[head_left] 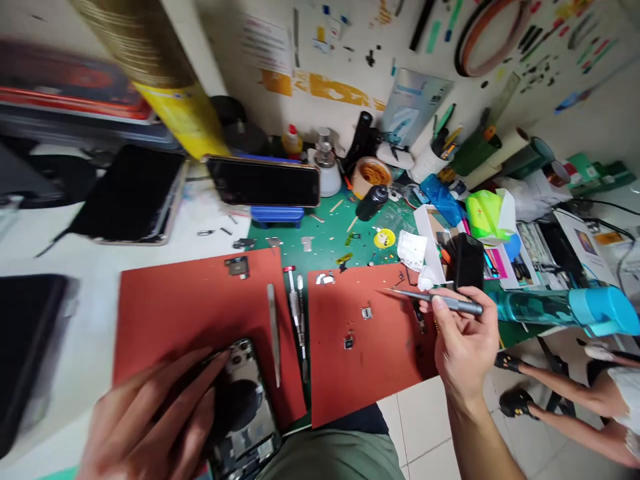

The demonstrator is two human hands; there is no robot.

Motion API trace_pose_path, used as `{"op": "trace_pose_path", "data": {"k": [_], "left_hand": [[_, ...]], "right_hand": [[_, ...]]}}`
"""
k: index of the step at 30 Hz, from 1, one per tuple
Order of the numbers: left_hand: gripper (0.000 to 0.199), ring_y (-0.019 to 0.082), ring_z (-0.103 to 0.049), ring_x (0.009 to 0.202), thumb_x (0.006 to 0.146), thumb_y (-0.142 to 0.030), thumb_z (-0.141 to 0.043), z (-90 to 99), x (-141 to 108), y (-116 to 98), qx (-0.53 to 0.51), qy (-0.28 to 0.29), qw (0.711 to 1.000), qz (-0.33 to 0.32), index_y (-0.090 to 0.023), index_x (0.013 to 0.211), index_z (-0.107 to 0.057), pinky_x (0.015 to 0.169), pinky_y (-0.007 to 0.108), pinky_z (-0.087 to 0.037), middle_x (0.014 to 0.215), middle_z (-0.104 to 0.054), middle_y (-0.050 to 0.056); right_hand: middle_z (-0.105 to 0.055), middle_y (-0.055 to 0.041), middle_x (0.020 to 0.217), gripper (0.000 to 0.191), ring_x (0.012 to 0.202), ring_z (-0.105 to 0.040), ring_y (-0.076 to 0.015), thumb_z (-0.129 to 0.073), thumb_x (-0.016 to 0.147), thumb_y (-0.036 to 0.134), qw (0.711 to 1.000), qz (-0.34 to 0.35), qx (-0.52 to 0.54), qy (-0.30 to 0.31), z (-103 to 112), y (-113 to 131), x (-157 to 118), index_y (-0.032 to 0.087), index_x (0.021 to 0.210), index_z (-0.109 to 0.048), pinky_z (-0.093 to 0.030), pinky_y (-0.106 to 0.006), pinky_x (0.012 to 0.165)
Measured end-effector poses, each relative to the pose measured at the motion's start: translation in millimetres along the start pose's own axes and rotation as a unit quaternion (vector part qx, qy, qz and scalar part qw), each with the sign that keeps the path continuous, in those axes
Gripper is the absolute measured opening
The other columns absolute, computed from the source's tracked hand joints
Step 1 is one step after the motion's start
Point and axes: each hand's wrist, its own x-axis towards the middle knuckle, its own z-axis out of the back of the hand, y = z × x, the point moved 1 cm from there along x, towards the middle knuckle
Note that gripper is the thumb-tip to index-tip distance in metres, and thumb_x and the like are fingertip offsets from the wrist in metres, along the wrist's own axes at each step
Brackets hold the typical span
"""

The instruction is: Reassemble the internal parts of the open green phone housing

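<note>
Pinching slim, pointed grey tool [457, 305], right hand [463, 337], left hand [155, 413] at flat phone [246, 400], grip unclear

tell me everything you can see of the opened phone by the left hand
The opened phone shows its insides: a dark rim, pale metallic-looking interior, a round black patch midway and round camera openings at the far end. It lies slanted on the left red mat. The left hand touches its upper left side, covering part of it.
</note>
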Motion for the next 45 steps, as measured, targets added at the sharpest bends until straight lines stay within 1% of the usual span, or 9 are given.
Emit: {"op": "trace_pose_path", "data": {"k": [2,4,8,12,16,20,32,38,45], "left_hand": [[0.074,0.038,-0.071,0.113,0.102,-0.016,-0.062,4.1,4.7,-9.6,0.025,0.003,0.999,-0.027,-0.04,0.17,-0.043,0.096,0.056,-0.056,0.134,-0.074,0.011],[0.072,0.037,-0.068,0.115,0.103,-0.012,-0.063,7.6,7.3,-16.9,0.028,0.006,0.999,-0.021,-0.033,0.169,-0.044,0.098,0.055,-0.056,0.135,-0.072,0.014],[0.046,0.035,-0.063,0.119,0.104,-0.015,-0.065,9.5,6.4,-24.6,0.034,0.014,0.999,0.011,-0.02,0.15,-0.062,0.102,0.054,-0.058,0.135,-0.072,0.016],[0.031,0.033,-0.062,0.117,0.108,-0.024,-0.063,9.3,5.6,-29.5,0.062,0.018,0.998,0.029,-0.018,0.137,-0.07,0.099,0.051,-0.057,0.132,-0.074,0.014],[0.034,0.034,-0.063,0.117,0.108,-0.031,-0.065,11.3,7.1,-32.9,0.066,0.019,0.997,0.028,-0.015,0.137,-0.071,0.098,0.051,-0.055,0.134,-0.075,0.014],[0.034,0.034,-0.063,0.116,0.109,-0.033,-0.064,12.3,7.2,-32.7,0.061,0.018,0.997,0.032,-0.014,0.136,-0.072,0.097,0.051,-0.053,0.134,-0.075,0.014],[0.037,0.035,-0.064,0.121,0.107,-0.025,-0.065,11.2,2.0,-30.3,0.042,0.031,0.998,0.035,-0.016,0.143,-0.068,0.099,0.054,-0.054,0.139,-0.072,0.016],[0.036,0.035,-0.061,0.121,0.109,-0.025,-0.064,11.7,2.3,-30.2,0.056,0.026,0.998,0.024,-0.013,0.143,-0.068,0.101,0.053,-0.052,0.14,-0.072,0.015],[0.033,0.034,-0.061,0.119,0.109,-0.024,-0.064,11.2,3.9,-30.5,0.059,0.016,0.998,0.025,-0.014,0.14,-0.069,0.1,0.051,-0.051,0.137,-0.074,0.013]], "right_hand": [[-0.084,-0.0042,0.098,0.045,0.068,-0.08,-0.0187,-0.093,0.087,0.034,0.999,-0.03,0.028,0.027,-7.4,8.4,-15.0,0.025,0.119,-0.063,-0.07,-0.035,0.069],[-0.083,-0.0025,0.09,0.043,0.061,-0.078,-0.0185,-0.094,0.085,0.034,0.995,-0.068,0.044,0.051,-18.3,14.3,-31.0,0.024,0.115,-0.065,-0.068,-0.033,0.062],[-0.08,0.0002,0.081,0.042,0.056,-0.075,-0.0174,-0.098,0.08,0.032,0.989,-0.1,0.058,0.094,-44.5,19.9,-59.3,0.023,0.109,-0.069,-0.068,-0.031,0.059],[-0.08,-0.0009,0.083,0.041,0.06,-0.077,-0.0186,-0.098,0.081,0.032,0.983,-0.11,0.046,0.143,-66.5,20.9,-80.0,0.023,0.109,-0.069,-0.07,-0.035,0.062],[-0.08,-0.0014,0.085,0.041,0.06,-0.076,-0.0174,-0.097,0.082,0.033,0.98,-0.104,0.014,0.17,-83.4,20.1,-96.6,0.023,0.11,-0.069,-0.071,-0.034,0.062],[-0.074,0.0024,0.079,0.043,0.06,-0.073,-0.0148,-0.099,0.08,0.034,0.977,-0.109,-0.006,0.181,-96.6,17.4,-108.1,0.023,0.109,-0.069,-0.07,-0.031,0.063],[-0.076,0.0016,0.083,0.044,0.06,-0.075,-0.017,-0.097,0.082,0.04,0.969,-0.114,-0.048,0.212,-103.8,14.9,-114.9,0.024,0.109,-0.067,-0.067,-0.033,0.065],[-0.079,0.0005,0.084,0.041,0.061,-0.078,-0.0186,-0.098,0.082,0.034,0.971,-0.11,-0.033,0.211,-103.0,16.1,-117.4,0.024,0.109,-0.068,-0.069,-0.033,0.066],[-0.083,-0.0009,0.084,0.038,0.06,-0.079,-0.0188,-0.098,0.081,0.029,0.976,-0.043,-0.053,0.208,-105.8,25.0,-120.6,0.024,0.106,-0.069,-0.07,-0.031,0.065]]}}
